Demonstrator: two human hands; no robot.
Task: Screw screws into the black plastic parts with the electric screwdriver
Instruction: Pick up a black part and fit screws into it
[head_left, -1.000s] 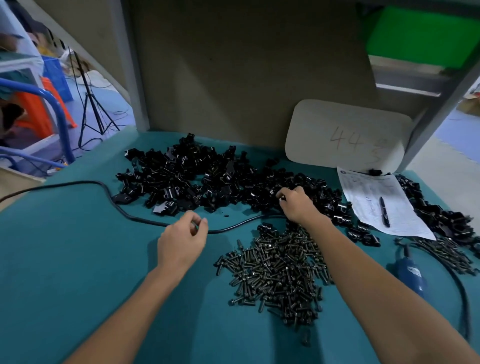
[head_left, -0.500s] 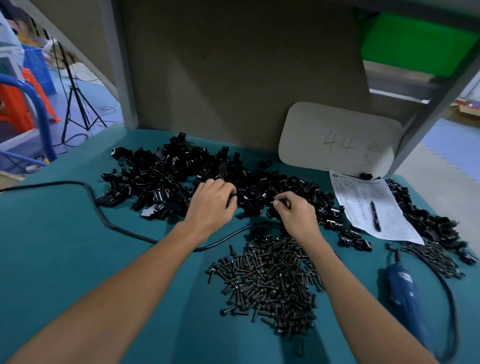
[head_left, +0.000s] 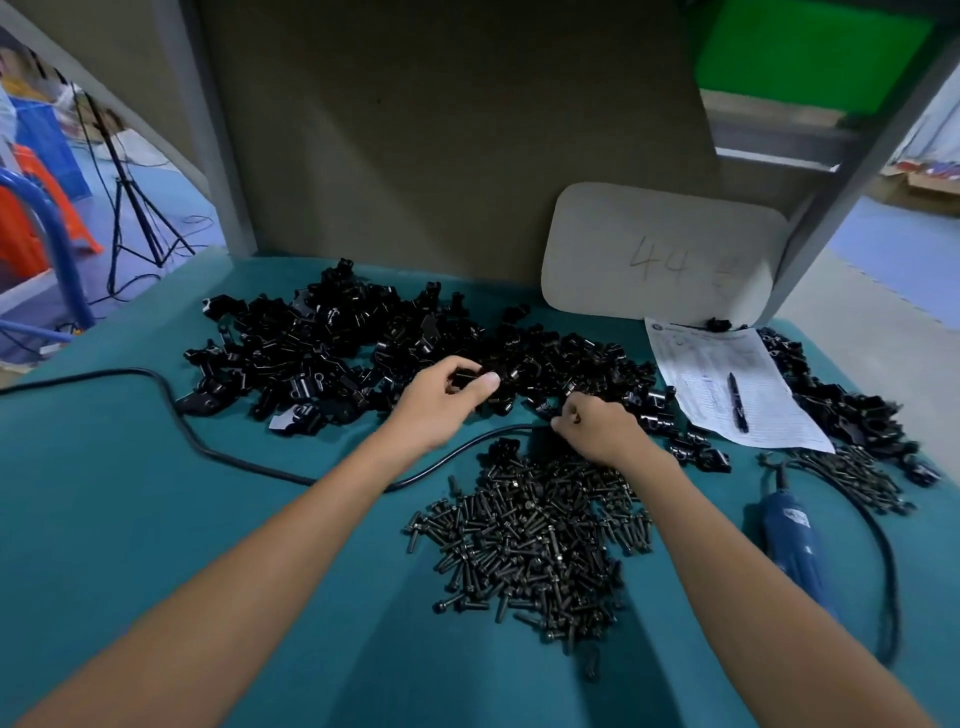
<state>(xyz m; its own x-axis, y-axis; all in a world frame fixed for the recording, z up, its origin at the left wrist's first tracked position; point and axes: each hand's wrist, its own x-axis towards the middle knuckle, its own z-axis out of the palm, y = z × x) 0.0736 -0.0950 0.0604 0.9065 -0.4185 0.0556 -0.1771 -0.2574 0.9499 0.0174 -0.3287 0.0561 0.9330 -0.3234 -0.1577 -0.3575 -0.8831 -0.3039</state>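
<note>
While the left hand (head_left: 441, 402) pinches one black part (head_left: 467, 375) over the heap (head_left: 311, 353), the right hand (head_left: 597, 431) curls its fingers (head_left: 574, 413) at the edge, gripping what I cannot tell. A forearm swinging toward the screwdriver (head_left: 792, 545) lying at the right could scatter the screws (head_left: 530, 535).

Black plastic parts, too many to count singly: two heaps, big heap (head_left: 322, 353) and small heap (head_left: 841, 410). Screws, also uncountable: two piles, big pile (head_left: 530, 540) and thin pile (head_left: 857, 478). One electric screwdriver (head_left: 792, 545). One pen (head_left: 737, 400), one paper sheet (head_left: 701, 374), one pale board (head_left: 660, 254), one black cable (head_left: 218, 452). My two hands, left hand (head_left: 436, 405) and right hand (head_left: 602, 431); one part (head_left: 467, 376) held in my left.
</note>
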